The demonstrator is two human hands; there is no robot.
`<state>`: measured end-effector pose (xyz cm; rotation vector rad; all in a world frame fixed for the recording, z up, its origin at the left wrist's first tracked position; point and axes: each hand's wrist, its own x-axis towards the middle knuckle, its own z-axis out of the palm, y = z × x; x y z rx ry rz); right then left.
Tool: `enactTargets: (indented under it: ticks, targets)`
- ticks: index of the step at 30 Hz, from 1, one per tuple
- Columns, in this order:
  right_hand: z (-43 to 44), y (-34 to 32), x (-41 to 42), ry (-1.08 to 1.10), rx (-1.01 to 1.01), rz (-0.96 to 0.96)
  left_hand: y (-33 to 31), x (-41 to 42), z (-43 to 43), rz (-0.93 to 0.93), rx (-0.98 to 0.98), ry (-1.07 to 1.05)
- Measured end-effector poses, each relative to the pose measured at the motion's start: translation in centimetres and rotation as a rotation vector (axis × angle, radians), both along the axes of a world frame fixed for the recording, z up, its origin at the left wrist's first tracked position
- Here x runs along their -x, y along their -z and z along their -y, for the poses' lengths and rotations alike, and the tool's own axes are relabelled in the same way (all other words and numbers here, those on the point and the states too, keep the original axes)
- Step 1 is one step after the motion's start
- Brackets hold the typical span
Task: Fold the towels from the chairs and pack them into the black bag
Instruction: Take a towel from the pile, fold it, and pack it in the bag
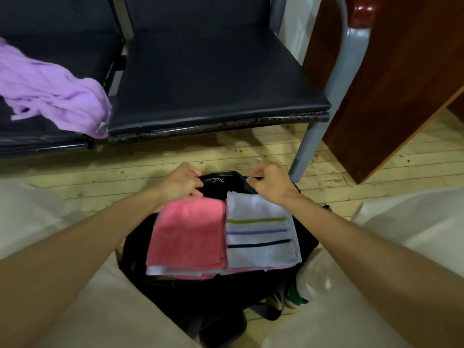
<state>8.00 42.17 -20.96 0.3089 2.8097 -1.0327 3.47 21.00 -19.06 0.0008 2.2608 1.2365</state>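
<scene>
A black bag [221, 292] lies on the floor between my knees. On it rest two folded stacks side by side: a pink towel [188, 234] on the left and a white towel with green, blue and black stripes [261, 237] on the right. More folded towel edges show beneath both. My left hand [182, 182] and my right hand [270, 183] each pinch the bag's far black edge [221, 180], just beyond the towels. A crumpled purple towel [52, 94] lies on the left chair seat.
Two dark padded chairs [213, 79] stand side by side ahead, the right one with a grey metal leg [305, 151] near my right hand. A brown wooden cabinet [391, 79] stands at the right. The floor [125, 177] is pale wooden planks.
</scene>
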Motion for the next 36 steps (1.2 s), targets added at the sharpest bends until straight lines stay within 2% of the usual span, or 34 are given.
enactTargets:
  ticks: [5, 11, 15, 19, 22, 24, 28, 31, 33, 36]
  targets:
    - [4.4, -3.3, 3.1, -0.168, 0.15, -0.127, -3.6, 2.3, 2.5, -0.124, -0.024, 0.025]
    - [11.0, -7.7, 8.8, -0.217, 0.227, -0.266, -7.8, 6.8, 9.3, -0.359, 0.006, 0.033]
    - [15.2, -9.6, 12.8, -0.25, 0.243, -0.26, -8.7, 8.2, 14.9, -0.416, 0.105, -0.023]
    - [20.5, -10.1, 16.6, -0.328, 0.272, -0.303, -8.5, 8.0, 19.8, -0.491, 0.339, 0.09]
    - [24.5, -9.4, 18.5, -0.394, 0.271, -0.293, -8.9, 8.1, 22.4, -0.479, 0.256, -0.04]
    - [26.9, -8.6, 19.5, -0.454, 0.237, -0.261, -9.1, 8.5, 23.4, -0.498, 0.271, -0.141]
    - [29.7, -7.2, 21.0, -0.557, -0.019, -0.221, -8.8, 8.8, 23.9, -0.481, 0.363, -0.227]
    - [30.4, -7.0, 21.1, -0.537, -0.125, -0.294, -8.9, 9.1, 24.6, -0.38, 0.276, -0.364]
    - [30.7, -7.4, 21.1, -0.516, -0.161, -0.38, -9.0, 9.3, 24.9, -0.358, 0.219, -0.423]
    - [30.7, -7.6, 21.1, -0.482, -0.088, -0.361, -9.3, 9.2, 24.6, -0.384, 0.166, -0.487]
